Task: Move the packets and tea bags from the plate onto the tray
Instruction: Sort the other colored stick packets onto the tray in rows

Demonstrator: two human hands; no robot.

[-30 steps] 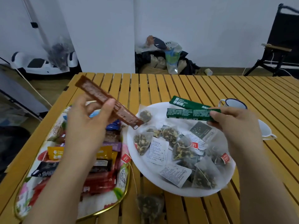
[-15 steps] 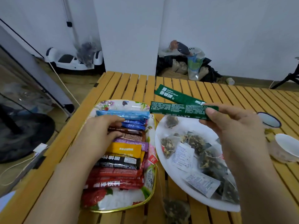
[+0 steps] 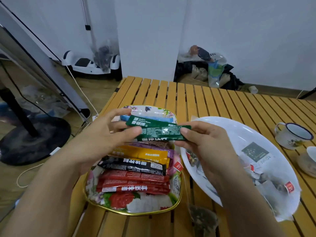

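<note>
Two green stick packets (image 3: 159, 130) hang over the far half of the flowered, gold-rimmed tray (image 3: 136, 205). My right hand (image 3: 201, 142) pinches their right end and my left hand (image 3: 109, 135) grips their left end. Below them the tray holds rows of stick packets: blue, brown, purple, orange, black (image 3: 133, 165) and red (image 3: 135, 183). The white plate (image 3: 242, 132) to the right carries several pyramid tea bags and paper sachets (image 3: 256, 153), partly hidden by my right forearm.
One loose tea bag (image 3: 202, 219) lies on the slatted wooden table (image 3: 205, 100) near the front edge, its string running to the tray. An enamel mug (image 3: 290, 135) and a white cup (image 3: 311, 153) stand at the right. Floor clutter lies beyond the table's far edge.
My left hand has let go of the brown packet, now lying on the tray, and risen to grip the green packets. My right hand has carried them left from the plate to above the tray.
</note>
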